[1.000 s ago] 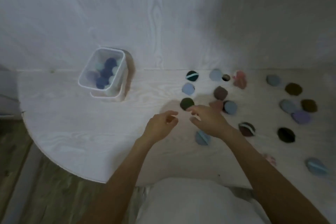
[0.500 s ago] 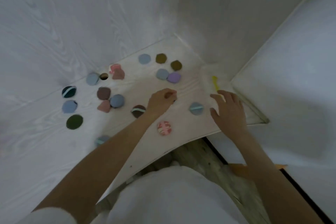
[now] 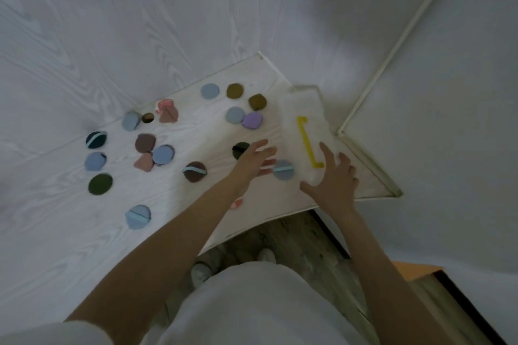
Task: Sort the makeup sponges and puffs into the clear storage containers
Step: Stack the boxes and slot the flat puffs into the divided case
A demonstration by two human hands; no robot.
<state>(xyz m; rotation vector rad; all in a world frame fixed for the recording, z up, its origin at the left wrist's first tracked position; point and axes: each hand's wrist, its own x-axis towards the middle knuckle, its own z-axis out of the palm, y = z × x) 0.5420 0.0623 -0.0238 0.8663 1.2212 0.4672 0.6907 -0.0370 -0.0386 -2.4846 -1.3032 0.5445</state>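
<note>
Reaching over the white desk (image 3: 56,232), the left hand (image 3: 253,161) spreads straight fingers, holding nothing, just beside a grey-blue puff (image 3: 283,170). The right hand (image 3: 333,180) is likewise splayed and empty, by a clear container (image 3: 304,109) with a yellow handle (image 3: 308,145). Other puffs lie scattered across the desk.

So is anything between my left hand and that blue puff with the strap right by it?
Nothing visible. The left hand is open, fingertips just beside the blue strapped puff, with only bare table between. The right hand hovers apart on the other side.
</note>
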